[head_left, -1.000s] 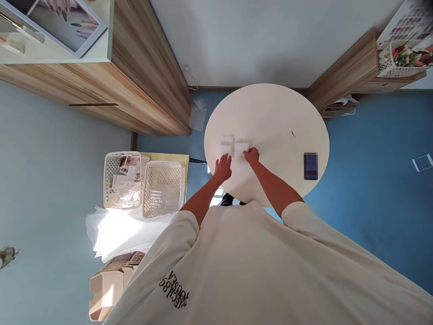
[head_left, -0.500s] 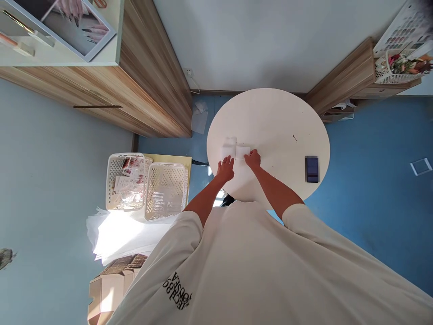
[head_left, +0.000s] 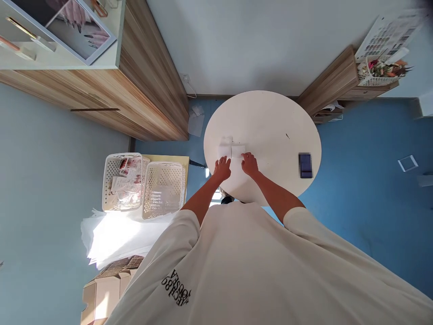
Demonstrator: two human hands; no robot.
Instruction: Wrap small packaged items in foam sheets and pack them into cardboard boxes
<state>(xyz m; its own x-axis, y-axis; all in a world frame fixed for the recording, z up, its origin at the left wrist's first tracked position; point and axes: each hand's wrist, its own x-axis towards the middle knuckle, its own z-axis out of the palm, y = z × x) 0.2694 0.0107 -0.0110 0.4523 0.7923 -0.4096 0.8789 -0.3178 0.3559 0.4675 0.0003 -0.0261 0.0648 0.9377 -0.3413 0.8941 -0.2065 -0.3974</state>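
Note:
Two small white squares lie side by side on the round white table (head_left: 270, 113): the right white square (head_left: 238, 150) and the left white square (head_left: 224, 149). My right hand (head_left: 250, 164) rests just below the right square, fingertips at its near edge, fingers curled. My left hand (head_left: 222, 168) lies on the tabletop below the left square with its fingers spread flat, touching that square's near edge. Neither hand lifts anything.
A dark phone (head_left: 305, 165) lies at the table's right side. Two white baskets (head_left: 144, 186) stand on the floor at left, one with packets. White sheets (head_left: 115, 237) and a cardboard box (head_left: 101, 293) lie below them. Wooden cabinets (head_left: 135, 90) flank the table.
My right hand has slid slightly down and left, off the right square's edge. The left hand stays almost where it was. The view has shifted a little.

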